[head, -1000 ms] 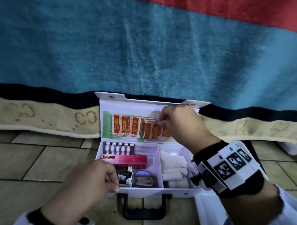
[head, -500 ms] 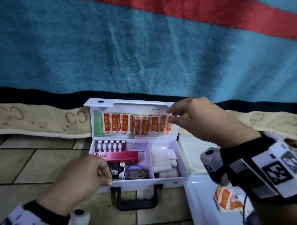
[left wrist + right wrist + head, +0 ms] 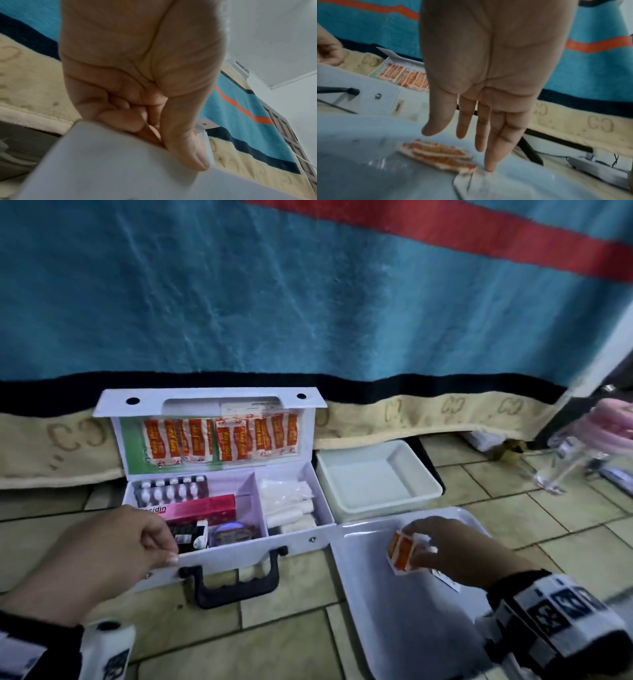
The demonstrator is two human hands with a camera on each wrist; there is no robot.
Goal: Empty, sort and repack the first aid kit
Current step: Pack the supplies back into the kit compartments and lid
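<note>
Our left hand pinches the open kit's front wall; our right hand, fingers straight, releases plasters lying flat, long axis crosswise, in the tray.

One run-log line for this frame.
left hand: grips kit front wall | right hand: open over plasters | plasters: on tray

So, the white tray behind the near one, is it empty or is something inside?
Empty. The head view shows the far tray's bare white floor, with nothing in it.
</note>
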